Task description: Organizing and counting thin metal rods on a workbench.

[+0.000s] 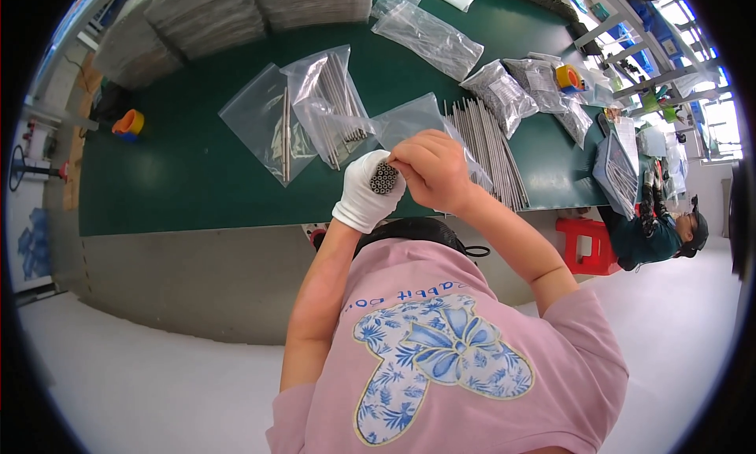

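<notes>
My left hand (pixel 364 194), in a white glove, is closed around a bundle of thin metal tubes (pixel 383 178), their round hollow ends pointing toward me. Bare and pinched, my right hand (pixel 431 168) touches the bundle's edge; whatever its fingertips hold is hidden. Just beyond both hands lies a clear plastic bag (pixel 409 115). Right of it, many loose metal rods (pixel 494 151) rest side by side on the green table (pixel 181 170). To the left, one clear bag (pixel 327 100) contains several rods, and another bag (pixel 264 111) has a few rods on it.
Wrapped grey stacks (pixel 209 17) stand at the back left. Tape rolls (pixel 128 124) sit on the left side. Filled bags (pixel 504 94) and a flat bag (pixel 429 33) lie farther back. At right, a co-worker (pixel 654 229) is near a red stool (pixel 587 245) and a blue tray (pixel 614 170).
</notes>
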`<state>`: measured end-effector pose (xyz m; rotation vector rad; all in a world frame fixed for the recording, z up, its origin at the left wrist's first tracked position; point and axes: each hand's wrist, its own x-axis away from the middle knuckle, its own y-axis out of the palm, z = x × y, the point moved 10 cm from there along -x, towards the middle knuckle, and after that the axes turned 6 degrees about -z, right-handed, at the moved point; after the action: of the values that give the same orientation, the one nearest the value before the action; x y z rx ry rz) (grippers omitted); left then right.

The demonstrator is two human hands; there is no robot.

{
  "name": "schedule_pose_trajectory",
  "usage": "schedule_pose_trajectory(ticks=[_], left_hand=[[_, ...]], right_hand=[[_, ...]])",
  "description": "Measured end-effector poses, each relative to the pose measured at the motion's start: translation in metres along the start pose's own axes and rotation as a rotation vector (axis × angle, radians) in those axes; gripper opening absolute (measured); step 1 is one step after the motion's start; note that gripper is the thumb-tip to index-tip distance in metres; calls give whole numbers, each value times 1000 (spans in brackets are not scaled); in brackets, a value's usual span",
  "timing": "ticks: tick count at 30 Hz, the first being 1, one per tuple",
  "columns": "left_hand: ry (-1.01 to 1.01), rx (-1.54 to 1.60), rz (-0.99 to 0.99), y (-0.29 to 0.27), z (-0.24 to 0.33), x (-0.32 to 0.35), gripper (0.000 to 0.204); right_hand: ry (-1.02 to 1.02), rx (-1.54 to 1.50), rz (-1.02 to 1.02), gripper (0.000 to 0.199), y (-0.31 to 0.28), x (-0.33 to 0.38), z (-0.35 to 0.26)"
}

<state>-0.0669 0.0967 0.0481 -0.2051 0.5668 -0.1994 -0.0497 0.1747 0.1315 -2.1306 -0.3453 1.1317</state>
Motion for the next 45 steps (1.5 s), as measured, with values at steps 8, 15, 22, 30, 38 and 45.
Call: schedule_pose_trajectory(ticks=[8,15,22,30,38,45], left_hand=[[-18,11,-1,0,-1,0,20],[7,-44,5,4,-5,0,18],[-66,-57,-10,0,-1,0,14],[-80,2,-27,-1,1,-1,13],[-88,22,-24,1,-2,-3,12],[-77,14,-17,-1,-1,-2,11]], right_hand=[[206,-105,-32,13,3,6,17],[73,-121,75,11,-28,-19,-4],[320,-276,-41,7,-2,9,25],[310,-253,-8,7,-4,17,25],[334,-253,-8,7,1,14,31],[158,15,-48,8,-8,-2,8]])
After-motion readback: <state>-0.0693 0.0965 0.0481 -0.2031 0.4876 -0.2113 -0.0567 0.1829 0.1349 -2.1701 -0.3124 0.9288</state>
